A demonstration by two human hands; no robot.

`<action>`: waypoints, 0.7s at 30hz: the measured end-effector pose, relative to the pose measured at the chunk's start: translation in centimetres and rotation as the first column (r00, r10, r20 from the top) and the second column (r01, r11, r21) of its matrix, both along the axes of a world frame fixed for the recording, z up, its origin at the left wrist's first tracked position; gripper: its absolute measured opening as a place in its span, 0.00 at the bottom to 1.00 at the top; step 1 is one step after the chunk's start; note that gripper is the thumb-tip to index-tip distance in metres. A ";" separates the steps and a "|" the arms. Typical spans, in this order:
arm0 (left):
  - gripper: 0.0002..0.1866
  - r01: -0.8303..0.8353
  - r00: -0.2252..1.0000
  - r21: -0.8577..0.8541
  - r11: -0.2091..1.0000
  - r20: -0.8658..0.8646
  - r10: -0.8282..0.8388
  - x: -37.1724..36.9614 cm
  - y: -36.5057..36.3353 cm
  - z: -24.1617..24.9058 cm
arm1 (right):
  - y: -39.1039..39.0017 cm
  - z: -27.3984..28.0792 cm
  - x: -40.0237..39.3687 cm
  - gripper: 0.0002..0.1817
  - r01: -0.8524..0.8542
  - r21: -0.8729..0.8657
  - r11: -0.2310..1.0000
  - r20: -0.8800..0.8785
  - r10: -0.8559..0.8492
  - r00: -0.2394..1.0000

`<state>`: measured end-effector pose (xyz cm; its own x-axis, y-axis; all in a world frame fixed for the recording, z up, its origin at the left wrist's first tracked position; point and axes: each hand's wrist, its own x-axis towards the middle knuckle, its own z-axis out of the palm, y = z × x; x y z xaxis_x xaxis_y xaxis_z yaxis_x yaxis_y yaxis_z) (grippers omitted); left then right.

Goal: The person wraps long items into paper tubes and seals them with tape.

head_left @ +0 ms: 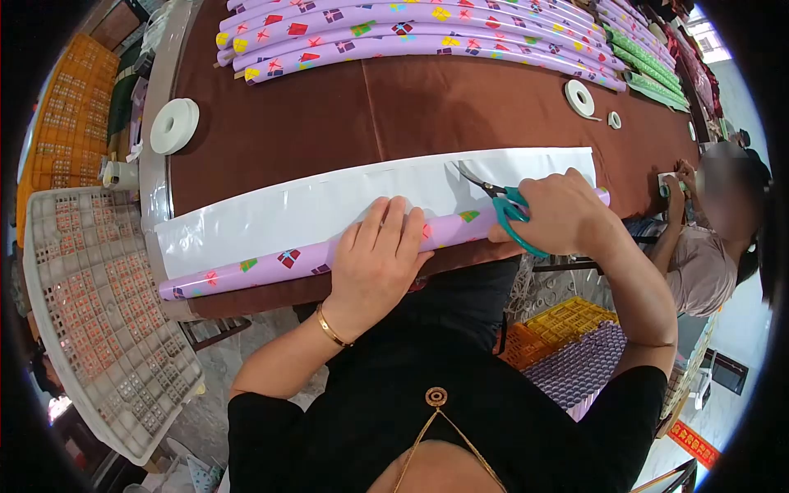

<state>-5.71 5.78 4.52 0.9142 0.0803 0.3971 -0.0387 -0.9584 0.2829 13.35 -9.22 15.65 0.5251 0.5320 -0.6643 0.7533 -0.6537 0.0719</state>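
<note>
A purple gift-patterned roll (pixel 308 260) lies along the table's near edge, its white underside (pixel 271 205) spread flat behind it. On the middle of the roll rests my left hand (pixel 380 261), fingers extended and slightly apart, touching the roll and the white sheet. Green-handled scissors (pixel 509 215) are in my right hand (pixel 563 214) at the roll's right part. Their dark blades point up and left over the white sheet, near its far edge. Some fingers of my right hand are hidden behind the handles and the roll.
Several purple rolls (pixel 411 37) and green ones (pixel 645 70) lie at the back of the brown table (pixel 279 115). White tape rolls sit at left (pixel 174 126) and right (pixel 579 99). A co-worker (pixel 707 263) sits at the far right. Plastic crates (pixel 107 320) stand left.
</note>
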 end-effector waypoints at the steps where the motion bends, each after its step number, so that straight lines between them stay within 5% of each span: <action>1: 0.30 0.004 1.000 -0.002 1.000 0.005 -0.004 0.0 0.0 0.0 | 0.1 0.0 0.0 0.34 -0.001 -0.001 1.000 0.000 0.001 1.000; 19: 0.30 -0.005 1.000 0.002 1.000 -0.006 0.005 -0.1 -0.1 0.1 | -1.1 -1.2 0.7 0.38 0.067 0.151 0.986 -0.042 -0.061 0.997; 21: 0.31 -0.004 1.000 -0.001 1.000 -0.013 0.003 0.0 -0.1 0.1 | -1.4 -1.1 1.3 0.41 0.145 0.161 0.976 -0.195 -0.112 0.974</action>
<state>-5.74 5.67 4.57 0.9190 0.0839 0.3853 -0.0317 -0.9582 0.2843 14.65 -10.58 14.52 0.4741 0.5835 -0.6594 0.6518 -0.7361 -0.1828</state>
